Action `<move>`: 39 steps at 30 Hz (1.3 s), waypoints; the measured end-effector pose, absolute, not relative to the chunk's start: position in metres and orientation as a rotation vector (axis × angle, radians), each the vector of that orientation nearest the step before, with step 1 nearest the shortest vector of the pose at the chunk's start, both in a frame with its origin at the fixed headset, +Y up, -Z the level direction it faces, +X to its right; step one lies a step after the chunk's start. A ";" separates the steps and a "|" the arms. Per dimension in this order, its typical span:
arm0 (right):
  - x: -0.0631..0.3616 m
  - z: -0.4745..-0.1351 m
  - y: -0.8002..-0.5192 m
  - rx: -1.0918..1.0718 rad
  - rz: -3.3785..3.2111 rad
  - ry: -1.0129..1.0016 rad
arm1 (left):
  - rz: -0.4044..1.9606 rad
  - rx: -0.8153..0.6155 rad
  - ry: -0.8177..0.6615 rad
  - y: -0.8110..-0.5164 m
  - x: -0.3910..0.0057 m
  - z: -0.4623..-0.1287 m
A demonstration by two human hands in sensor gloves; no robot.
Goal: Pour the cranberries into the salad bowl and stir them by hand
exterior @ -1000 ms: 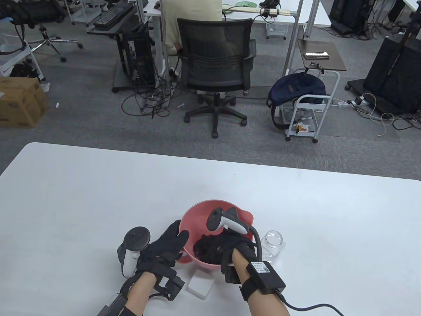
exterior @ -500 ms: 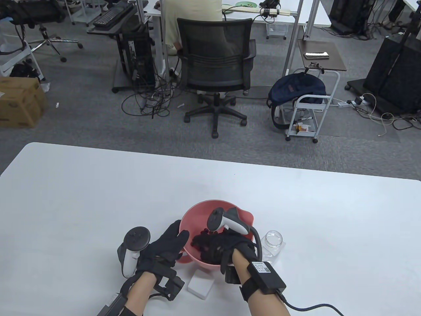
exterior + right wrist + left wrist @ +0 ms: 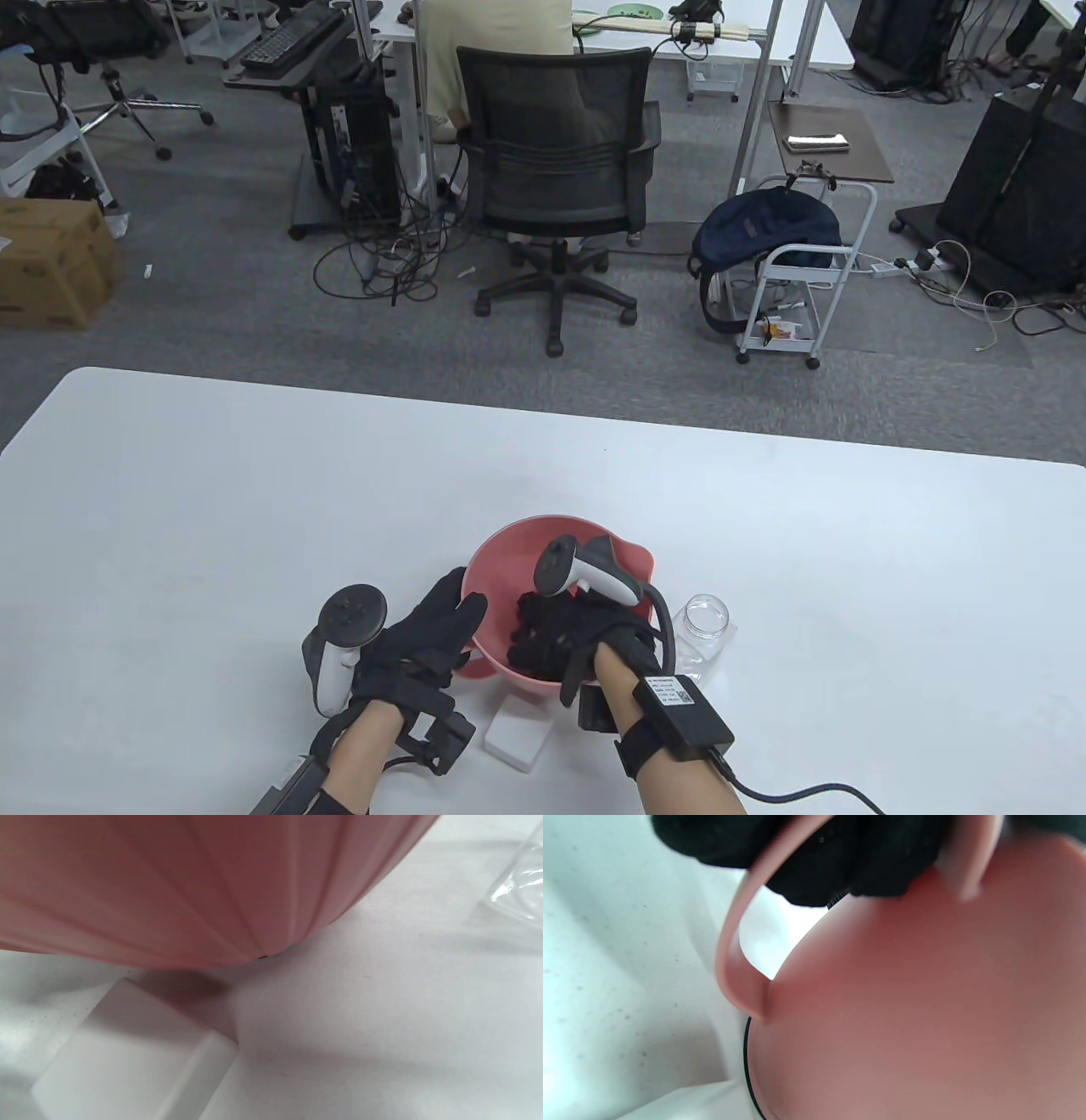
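Note:
The pink salad bowl (image 3: 501,560) stands near the table's front edge. My left hand (image 3: 441,624) grips its left rim, with the thumb over the edge. In the left wrist view black fingers (image 3: 814,870) curl round the bowl's pink handle loop (image 3: 734,942). My right hand (image 3: 539,632) is down inside the bowl, fingers bent into the contents. The cranberries are hidden under it, and whether it holds any is unclear. The right wrist view only has the bowl's outer wall (image 3: 191,887).
An empty clear glass jar (image 3: 706,618) stands just right of the bowl, its edge showing as the jar (image 3: 517,891). A white square block (image 3: 517,737) lies in front of the bowl, close to its base, seen as the block (image 3: 127,1052).
My right hand has shifted right and back inside the bowl, covering the dark red cranberries seen half a second ago. The left hand and bowl have stayed put.

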State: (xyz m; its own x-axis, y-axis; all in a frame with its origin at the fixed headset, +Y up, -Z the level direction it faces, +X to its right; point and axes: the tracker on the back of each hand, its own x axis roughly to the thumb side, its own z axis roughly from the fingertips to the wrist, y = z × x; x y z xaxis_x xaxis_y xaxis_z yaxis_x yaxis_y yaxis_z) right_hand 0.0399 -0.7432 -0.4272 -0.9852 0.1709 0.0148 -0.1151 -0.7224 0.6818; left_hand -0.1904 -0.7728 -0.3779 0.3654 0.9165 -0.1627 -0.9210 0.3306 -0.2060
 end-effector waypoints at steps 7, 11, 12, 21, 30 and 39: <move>0.040 -0.428 -0.742 0.083 2.794 1.076 | 1.207 -0.286 0.023 -0.773 -0.191 -0.378; 0.040 -0.428 -0.741 0.060 2.828 1.057 | 1.207 -0.286 0.023 -0.773 -0.191 -0.378; 0.041 -0.429 -0.740 0.051 2.837 1.043 | 1.207 -0.286 0.024 -0.773 -0.191 -0.378; 0.042 -0.429 -0.740 0.010 2.884 1.042 | 1.207 -0.286 0.024 -0.773 -0.191 -0.378; 0.039 -0.429 -0.743 0.083 2.834 1.124 | 1.206 -0.285 0.021 -0.773 -0.192 -0.378; 0.038 -0.427 -0.741 0.107 2.840 1.138 | 1.206 -0.286 0.018 -0.773 -0.191 -0.378</move>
State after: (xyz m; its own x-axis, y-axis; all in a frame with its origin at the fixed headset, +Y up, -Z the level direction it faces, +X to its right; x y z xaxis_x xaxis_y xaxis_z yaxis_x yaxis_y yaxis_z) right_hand 0.0379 -0.7415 -0.4272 -0.9944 0.1001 0.0351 -0.0482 -0.7208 0.6915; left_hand -0.1914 -0.7734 -0.3783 0.3610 0.9178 -0.1653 -0.9223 0.3252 -0.2087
